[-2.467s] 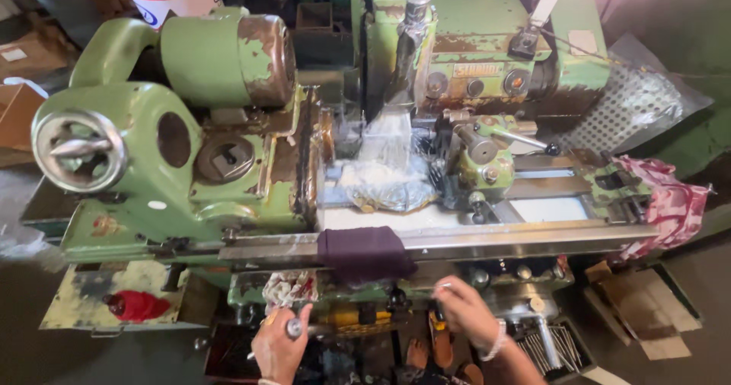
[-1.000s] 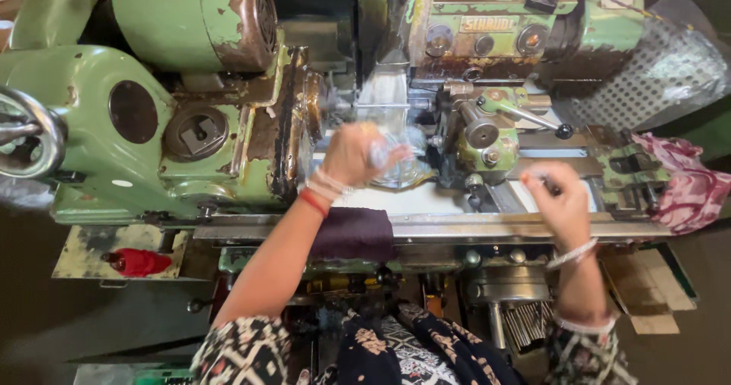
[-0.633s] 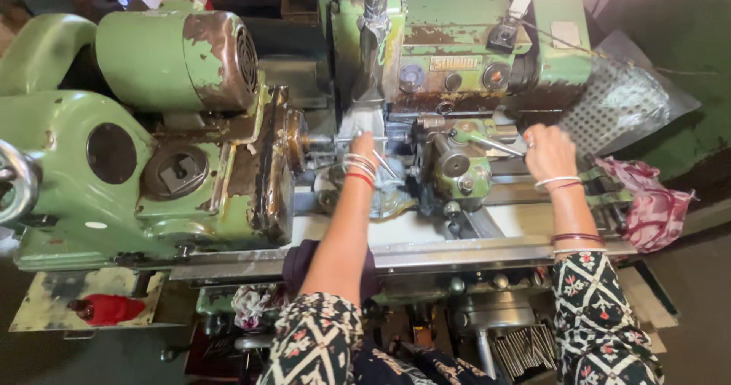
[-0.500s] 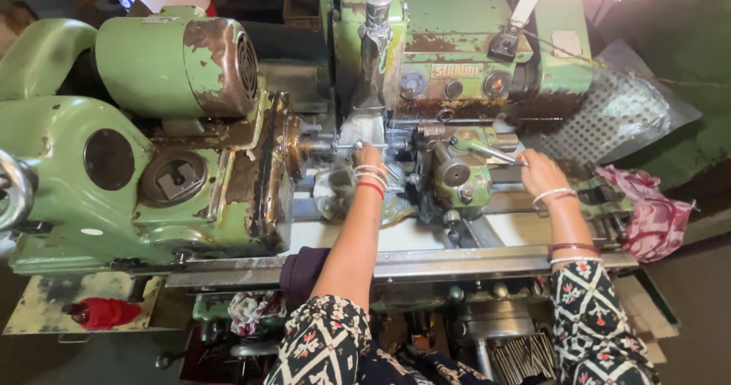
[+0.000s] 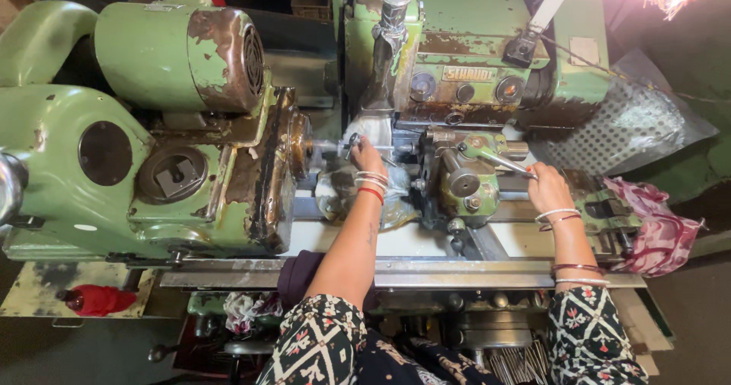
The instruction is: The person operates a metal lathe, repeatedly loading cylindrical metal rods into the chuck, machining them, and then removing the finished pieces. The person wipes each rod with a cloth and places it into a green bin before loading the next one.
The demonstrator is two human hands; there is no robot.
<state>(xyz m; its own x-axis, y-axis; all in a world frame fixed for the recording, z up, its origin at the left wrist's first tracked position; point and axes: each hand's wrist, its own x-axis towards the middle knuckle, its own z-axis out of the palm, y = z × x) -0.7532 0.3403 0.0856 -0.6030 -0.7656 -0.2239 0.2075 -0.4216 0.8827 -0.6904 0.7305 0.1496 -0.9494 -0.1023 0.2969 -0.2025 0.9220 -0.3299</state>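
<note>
At frame centre, the left hand (image 5: 368,156) pinches a small metal workpiece (image 5: 351,143) against the spindle nose (image 5: 299,146), seemingly mid-loading. Right of centre, the right hand (image 5: 547,188) closes on the tailstock lever (image 5: 496,157) (green, worn). Seating likely needs steady alignment.

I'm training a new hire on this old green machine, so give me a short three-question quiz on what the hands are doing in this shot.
1. True or false: the right hand rests on the metal lever of the tailstock-like green block.
2. What does the left hand touch? A) the red bottle B) the small metal part between the two green heads C) the pink cloth
3. Fill in: the pink cloth lies at the machine's ___ end.

Key: 1 true; 2 B; 3 right.
</note>
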